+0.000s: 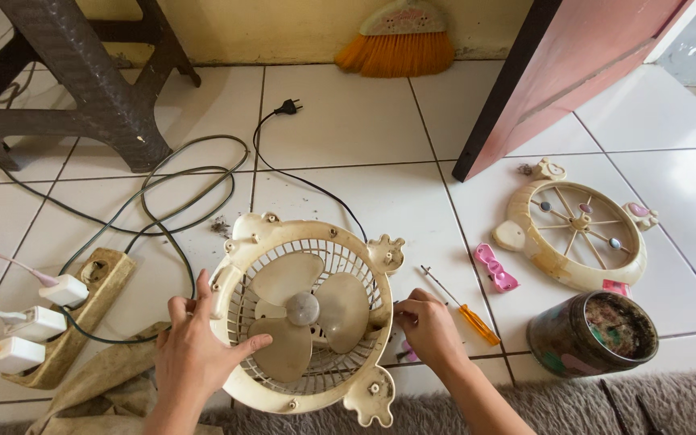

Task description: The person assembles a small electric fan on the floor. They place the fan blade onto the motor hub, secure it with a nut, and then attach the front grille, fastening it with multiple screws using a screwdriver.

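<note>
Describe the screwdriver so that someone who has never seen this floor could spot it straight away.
Start at the cream fan housing that both hands grip on the white tiled floor. Just beyond the right hand lies the screwdriver, pointing diagonally away. Its thin metal shaft and orange handle set it apart from the pink bow-shaped piece beside it.
</note>
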